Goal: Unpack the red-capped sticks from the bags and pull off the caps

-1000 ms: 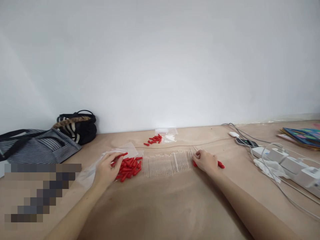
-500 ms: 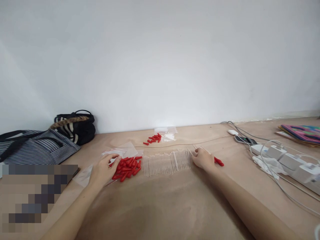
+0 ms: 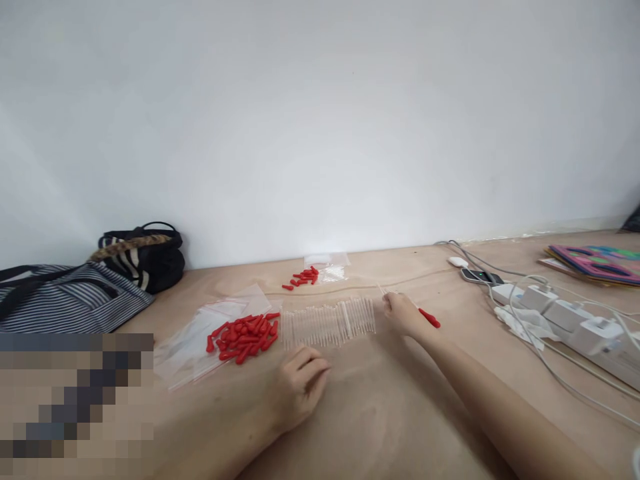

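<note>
My right hand (image 3: 403, 313) is closed just right of a row of thin pale sticks (image 3: 327, 325). Its fingertips pinch a thin pale stick (image 3: 381, 291) whose end pokes out at the upper left. Red teardrop-shaped pieces (image 3: 430, 319) lie partly hidden behind this hand. In front of the row, my left hand (image 3: 303, 385) hovers low over the table with its fingers curled together; whatever they hold, if anything, is hidden. A heap of red teardrop-shaped pieces (image 3: 245, 337) rests left of the row, partly on clear zip bags (image 3: 187, 340).
A small group of red pieces (image 3: 303, 277) and a clear bag (image 3: 333, 272) lie near the wall. Striped (image 3: 75, 297) and black (image 3: 160, 260) bags stand left. At right are a power strip with chargers (image 3: 565, 320), cables, a crumpled tissue (image 3: 523, 323) and colourful flat boards (image 3: 595, 263).
My left hand has left the red heap and moved right and nearer to me, below the stick row. My right hand stays beside the row's right end. The view has shifted slightly.
</note>
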The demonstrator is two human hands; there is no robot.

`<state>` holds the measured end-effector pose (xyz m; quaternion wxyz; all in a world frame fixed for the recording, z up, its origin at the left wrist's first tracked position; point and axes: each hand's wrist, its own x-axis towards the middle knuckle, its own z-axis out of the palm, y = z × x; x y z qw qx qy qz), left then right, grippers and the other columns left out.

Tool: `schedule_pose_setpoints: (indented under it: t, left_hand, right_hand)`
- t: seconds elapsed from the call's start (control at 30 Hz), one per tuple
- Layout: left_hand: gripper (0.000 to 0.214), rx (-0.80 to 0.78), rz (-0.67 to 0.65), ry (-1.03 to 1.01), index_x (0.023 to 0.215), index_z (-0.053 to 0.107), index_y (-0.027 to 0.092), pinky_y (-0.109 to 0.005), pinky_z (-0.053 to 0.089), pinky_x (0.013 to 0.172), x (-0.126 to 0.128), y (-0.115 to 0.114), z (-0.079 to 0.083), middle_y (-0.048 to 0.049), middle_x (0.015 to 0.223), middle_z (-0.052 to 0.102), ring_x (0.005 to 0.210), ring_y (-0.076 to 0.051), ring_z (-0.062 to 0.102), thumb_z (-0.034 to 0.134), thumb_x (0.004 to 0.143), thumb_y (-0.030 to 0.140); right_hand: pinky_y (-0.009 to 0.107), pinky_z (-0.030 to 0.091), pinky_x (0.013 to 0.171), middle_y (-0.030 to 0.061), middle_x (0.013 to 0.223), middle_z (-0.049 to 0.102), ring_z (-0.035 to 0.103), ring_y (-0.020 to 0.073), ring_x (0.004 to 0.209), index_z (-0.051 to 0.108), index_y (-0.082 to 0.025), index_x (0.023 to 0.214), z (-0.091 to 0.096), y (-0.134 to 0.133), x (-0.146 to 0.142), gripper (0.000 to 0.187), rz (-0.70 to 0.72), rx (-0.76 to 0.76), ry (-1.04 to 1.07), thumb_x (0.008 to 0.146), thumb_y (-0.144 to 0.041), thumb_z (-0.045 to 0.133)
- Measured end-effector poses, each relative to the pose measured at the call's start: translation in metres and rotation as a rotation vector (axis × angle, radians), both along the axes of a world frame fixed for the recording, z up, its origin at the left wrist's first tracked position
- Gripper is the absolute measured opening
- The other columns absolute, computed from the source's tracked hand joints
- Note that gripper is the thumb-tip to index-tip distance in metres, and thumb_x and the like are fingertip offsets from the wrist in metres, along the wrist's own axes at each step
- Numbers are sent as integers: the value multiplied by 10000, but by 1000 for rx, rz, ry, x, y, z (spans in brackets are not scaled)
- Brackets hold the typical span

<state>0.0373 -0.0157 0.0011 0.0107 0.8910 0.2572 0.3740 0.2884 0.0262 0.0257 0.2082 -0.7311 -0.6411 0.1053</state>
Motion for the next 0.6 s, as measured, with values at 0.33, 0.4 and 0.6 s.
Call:
schedule_pose_setpoints:
  t: [0.33,0.4,0.6]
  left_hand:
    - [209,-208,163,-218,1029,540,198,-306,506,709,38,10,-4,-57,894,603,822,-179,591,482,834,244]
    - [181,-151,182,-205,996,559,198,-313,501,727,30,15,-6,-62,895,591,837,-184,589,479,843,255]
    - [200,-106,40,-39,926,595,203,-218,487,620,4,20,-10,-21,763,605,683,-125,597,399,894,231]
  right_hand:
    - [257,431,653,-24,621,613,565,115,619,521,-182,706,-22,-31,-49,250,349,-4,1311,605,-332,694]
    - [262,432,663,-14,625,631,572,114,617,541,-178,691,-27,-34,-56,287,349,-49,1446,565,-344,739]
    - [299,444,667,0,654,638,584,130,621,606,-175,711,-37,-34,-55,312,413,-136,1383,570,-422,735]
